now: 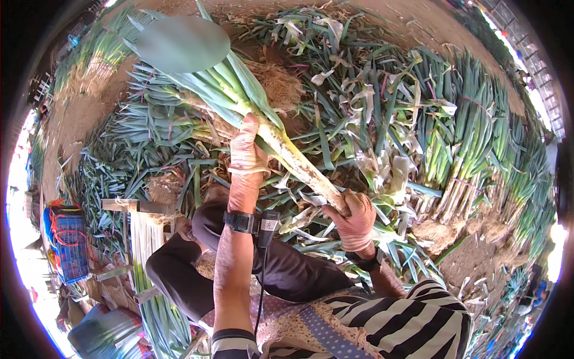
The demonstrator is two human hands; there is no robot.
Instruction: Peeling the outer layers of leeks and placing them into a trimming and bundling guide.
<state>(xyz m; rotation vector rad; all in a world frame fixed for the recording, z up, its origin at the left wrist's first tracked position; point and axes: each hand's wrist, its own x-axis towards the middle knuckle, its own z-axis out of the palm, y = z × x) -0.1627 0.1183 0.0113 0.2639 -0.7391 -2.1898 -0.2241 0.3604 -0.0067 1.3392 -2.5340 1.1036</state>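
A leek (305, 170) with a long white stalk and broad green leaves lies diagonally in front of me, leaves at the upper left. My left hand (248, 149), in a thin ribbed glove, is closed around it where the leaves begin to spread. Lower right, my right hand (355, 224), gloved the same way, grips the root end of the stalk. Its fingers wrap over that end and hide the roots. A blurred oval covers part of the leaf tops. Beneath the leek are loose leaves and peeled pale skins (365, 113).
Tied leek bundles (466, 149) stand along the right, roots toward me. More leeks (155, 128) are heaped at the left. Beside my knee, white-stalked leeks (146, 245) lie in a wooden frame (137, 206). A blue basket (73, 251) with orange cord sits at the far left.
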